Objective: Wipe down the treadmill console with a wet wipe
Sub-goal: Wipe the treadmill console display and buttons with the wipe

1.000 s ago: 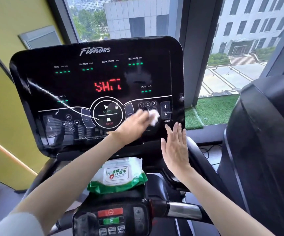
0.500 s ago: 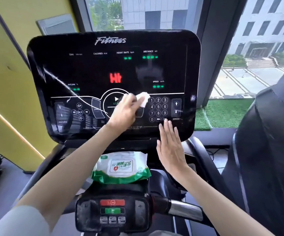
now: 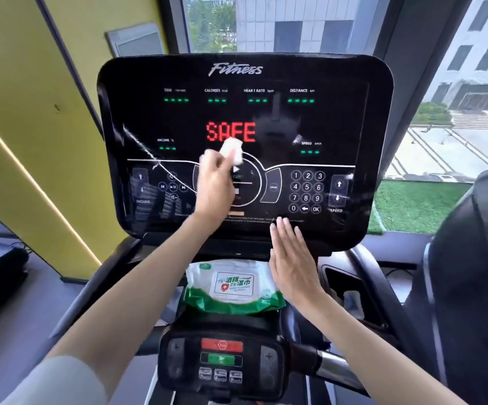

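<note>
The black treadmill console (image 3: 339,121) fills the middle of the view, with red letters SAFE lit at its centre. My left hand (image 3: 215,185) grips a folded white wet wipe (image 3: 232,152) and presses it on the panel, just below the red letters and over the round start/stop dial. My right hand (image 3: 291,258) is flat with straight fingers, its fingertips touching the console's lower edge under the number keypad (image 3: 307,192).
A green and white pack of wet wipes (image 3: 232,287) lies on the shelf below the console. A small control panel (image 3: 222,361) with red and green buttons sits on the handlebar. A yellow wall (image 3: 32,127) is left, a window right.
My left hand has slid the wipe from the keypad leftwards and upwards to the dial under the red letters. The display now reads SAFE. My right hand stays at the lower edge.
</note>
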### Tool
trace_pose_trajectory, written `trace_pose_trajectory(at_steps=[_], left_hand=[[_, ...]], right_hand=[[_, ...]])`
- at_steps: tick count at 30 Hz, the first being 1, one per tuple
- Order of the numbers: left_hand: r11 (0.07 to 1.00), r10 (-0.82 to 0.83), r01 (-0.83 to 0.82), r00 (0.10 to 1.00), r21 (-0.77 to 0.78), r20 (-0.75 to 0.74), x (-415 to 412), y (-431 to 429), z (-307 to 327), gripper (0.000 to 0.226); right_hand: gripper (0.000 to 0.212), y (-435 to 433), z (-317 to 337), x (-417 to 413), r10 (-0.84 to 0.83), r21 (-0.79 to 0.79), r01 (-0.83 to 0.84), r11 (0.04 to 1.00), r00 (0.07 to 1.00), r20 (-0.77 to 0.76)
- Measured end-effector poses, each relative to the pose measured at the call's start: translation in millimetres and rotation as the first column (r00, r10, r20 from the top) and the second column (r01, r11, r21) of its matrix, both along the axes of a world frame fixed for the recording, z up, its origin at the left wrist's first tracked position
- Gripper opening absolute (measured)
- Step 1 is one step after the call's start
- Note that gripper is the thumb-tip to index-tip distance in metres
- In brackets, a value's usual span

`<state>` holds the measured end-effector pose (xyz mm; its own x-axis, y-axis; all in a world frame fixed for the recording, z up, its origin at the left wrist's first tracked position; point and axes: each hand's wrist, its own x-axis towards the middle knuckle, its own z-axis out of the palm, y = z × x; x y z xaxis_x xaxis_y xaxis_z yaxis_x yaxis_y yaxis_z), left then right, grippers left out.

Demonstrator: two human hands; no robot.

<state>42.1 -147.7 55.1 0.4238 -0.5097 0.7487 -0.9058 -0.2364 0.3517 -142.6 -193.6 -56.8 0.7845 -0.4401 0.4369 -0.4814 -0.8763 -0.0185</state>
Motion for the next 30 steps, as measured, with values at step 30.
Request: trace_pose_trajectory(at_steps=[30], left_hand=[[0.992, -0.129, 0.130, 0.986, 0.000, 0.110, 33.1, 5.5, -12.9, 0.045]], right_hand=[[0.066, -5.4, -10.3, -0.9, 0.021, -0.159, -0.026, 0.987, 0.999, -0.032]])
